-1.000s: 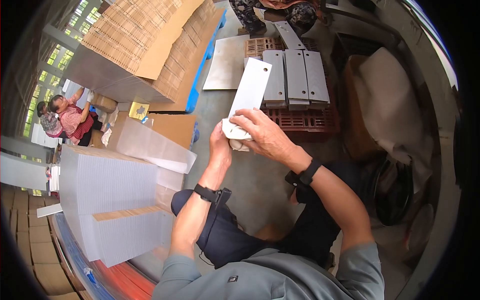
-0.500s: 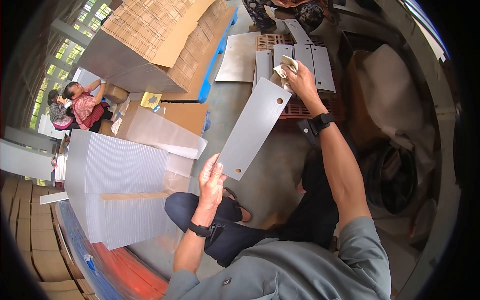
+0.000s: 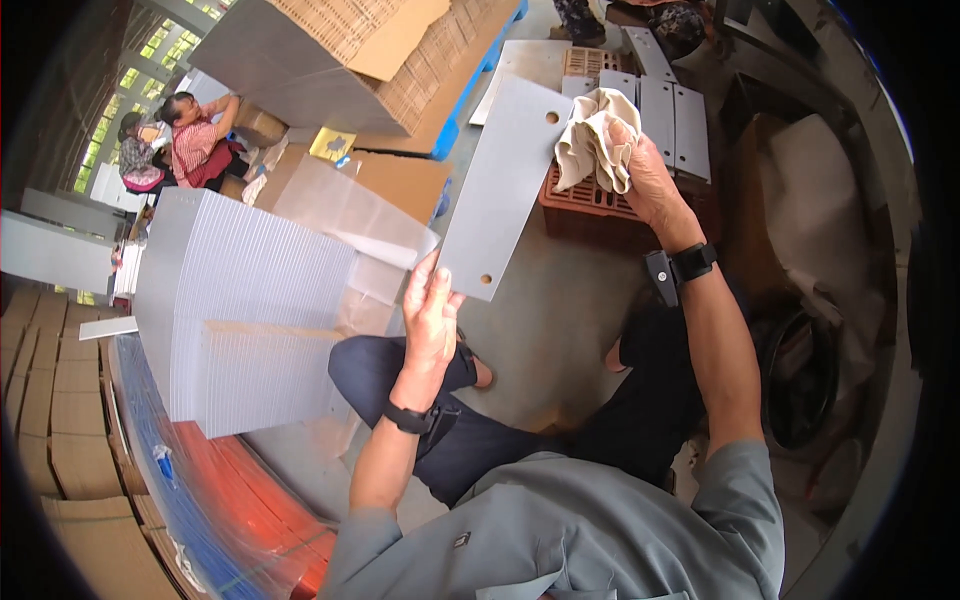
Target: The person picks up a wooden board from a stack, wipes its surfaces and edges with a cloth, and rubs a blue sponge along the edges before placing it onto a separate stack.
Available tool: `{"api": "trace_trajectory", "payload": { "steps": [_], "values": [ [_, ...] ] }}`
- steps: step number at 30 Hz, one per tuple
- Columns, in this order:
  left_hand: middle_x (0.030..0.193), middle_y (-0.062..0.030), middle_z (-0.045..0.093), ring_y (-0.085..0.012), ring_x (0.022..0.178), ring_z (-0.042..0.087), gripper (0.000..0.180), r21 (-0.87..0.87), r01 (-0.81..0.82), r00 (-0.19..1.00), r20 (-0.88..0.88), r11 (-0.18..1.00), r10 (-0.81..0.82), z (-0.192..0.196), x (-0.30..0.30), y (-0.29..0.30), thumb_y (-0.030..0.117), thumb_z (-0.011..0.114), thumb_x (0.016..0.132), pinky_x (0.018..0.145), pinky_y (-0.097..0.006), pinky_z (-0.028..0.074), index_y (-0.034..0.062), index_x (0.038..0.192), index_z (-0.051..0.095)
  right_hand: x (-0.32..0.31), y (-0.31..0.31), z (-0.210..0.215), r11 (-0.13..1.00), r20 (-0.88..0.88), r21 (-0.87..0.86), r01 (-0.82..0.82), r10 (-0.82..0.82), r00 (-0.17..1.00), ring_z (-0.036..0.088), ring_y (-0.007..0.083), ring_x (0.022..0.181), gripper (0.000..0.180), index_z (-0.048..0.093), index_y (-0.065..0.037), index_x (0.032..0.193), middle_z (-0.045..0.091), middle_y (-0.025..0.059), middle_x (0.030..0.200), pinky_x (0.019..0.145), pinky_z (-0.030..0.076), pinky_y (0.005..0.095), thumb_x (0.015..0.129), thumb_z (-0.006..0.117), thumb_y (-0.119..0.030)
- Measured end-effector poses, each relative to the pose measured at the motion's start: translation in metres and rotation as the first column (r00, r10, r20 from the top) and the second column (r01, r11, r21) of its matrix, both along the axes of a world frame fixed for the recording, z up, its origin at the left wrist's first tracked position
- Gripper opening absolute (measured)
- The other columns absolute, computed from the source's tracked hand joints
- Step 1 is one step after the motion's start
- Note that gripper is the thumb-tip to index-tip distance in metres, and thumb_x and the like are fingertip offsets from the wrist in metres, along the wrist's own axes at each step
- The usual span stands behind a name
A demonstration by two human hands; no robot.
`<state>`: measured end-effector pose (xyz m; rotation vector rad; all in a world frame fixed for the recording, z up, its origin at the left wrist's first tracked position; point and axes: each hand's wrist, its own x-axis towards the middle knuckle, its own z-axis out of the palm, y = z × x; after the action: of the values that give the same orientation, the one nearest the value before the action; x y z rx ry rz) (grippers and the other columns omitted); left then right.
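Left hand (image 3: 432,312) pinches the lower corner of a long grey panel (image 3: 505,185), frame centre, tilted up toward top. Right hand (image 3: 640,170) is closed around a crumpled beige cloth (image 3: 592,140) pressed to the panel's upper right edge. Stack of grey sheets (image 3: 225,300) sits at left; red crate (image 3: 590,205) behind the panel.

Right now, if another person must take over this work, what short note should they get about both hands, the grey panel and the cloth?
Left hand: grips the lower end of the grey panel, held up tilted.
Right hand: presses a crumpled cloth on the panel's upper right edge.
Things: tall stack of grey sheets at left; several panels lie on the red crate ahead.
Done: panel lifted, cloth on it.
Left: wiping seems unfinished; the panel is not yet on the crate.
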<state>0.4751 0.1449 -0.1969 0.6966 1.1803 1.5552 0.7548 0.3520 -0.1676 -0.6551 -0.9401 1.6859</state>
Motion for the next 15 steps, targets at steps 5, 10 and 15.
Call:
{"api": "trace_trajectory", "payload": {
  "steps": [5,10,15],
  "values": [
    [0.130,-0.0102,0.062,-0.0207,0.119,0.061,0.039,0.093,0.093,0.991,0.088,0.991,-0.101,-0.004,0.019,0.005,0.017,0.056,0.106,0.100,-0.039,0.052,0.0037,0.141,0.049,-0.045,-0.034,-0.003,0.989,0.046,-0.011,-0.147,0.147,0.988,0.064,0.0103,0.088,0.050,0.058,-0.002,0.128,0.066,0.0033,0.107,0.073,0.055,0.0266,0.092,0.076,-0.033],
    [0.130,-0.0105,0.063,-0.0229,0.118,0.064,0.045,0.038,0.233,0.970,0.063,0.972,-0.235,-0.010,0.004,0.008,0.027,0.058,0.105,0.103,-0.043,0.052,0.0043,0.143,0.048,-0.050,-0.029,-0.002,0.991,0.188,0.003,-0.131,0.128,0.974,0.068,0.0140,0.097,0.058,0.054,-0.001,0.132,0.067,0.0071,0.112,0.080,0.062,0.0375,0.093,0.073,-0.039],
    [0.144,-0.0163,0.054,-0.0315,0.130,0.058,0.072,0.029,0.441,0.862,0.263,0.897,-0.433,0.008,-0.002,0.031,0.058,0.041,0.105,0.107,-0.052,0.049,0.0049,0.153,0.037,-0.054,-0.035,-0.003,0.992,0.128,-0.009,-0.128,0.129,0.983,0.064,0.0101,0.089,0.042,0.061,0.001,0.123,0.068,0.0048,0.105,0.073,0.053,0.0253,0.093,0.073,-0.026]
  ]
}}
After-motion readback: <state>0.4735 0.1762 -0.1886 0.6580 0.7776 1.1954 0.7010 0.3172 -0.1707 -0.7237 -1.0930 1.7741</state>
